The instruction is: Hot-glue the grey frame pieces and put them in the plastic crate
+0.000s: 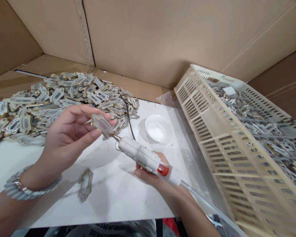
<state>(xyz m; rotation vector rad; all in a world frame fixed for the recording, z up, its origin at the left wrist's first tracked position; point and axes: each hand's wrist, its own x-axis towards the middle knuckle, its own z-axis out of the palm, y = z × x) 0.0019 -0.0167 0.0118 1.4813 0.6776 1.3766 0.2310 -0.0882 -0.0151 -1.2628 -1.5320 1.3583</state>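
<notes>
Between the thumb and fingers of my left hand [70, 131] is a small grey ornate frame plate [101, 124] with an oval recess in its middle. My right hand [150, 174] is wrapped round a white glue gun [138, 152] with a red-orange part near its rear. The gun's metal nozzle [115, 136] points left and meets the plate's lower right end; whether it touches is hard to tell. A clear glue stick [199, 196] runs out of the gun's back. Another frame plate [85, 185] lies on the white table below my left hand.
A large pile of similar frame plates [74, 89] covers the back left. A white bowl [159, 129] stands behind the gun. On the right, a cream plastic crate [212, 144] holds bagged metal-looking pieces. Cardboard walls [148, 42] enclose the back. A black cord [129, 118] crosses the table.
</notes>
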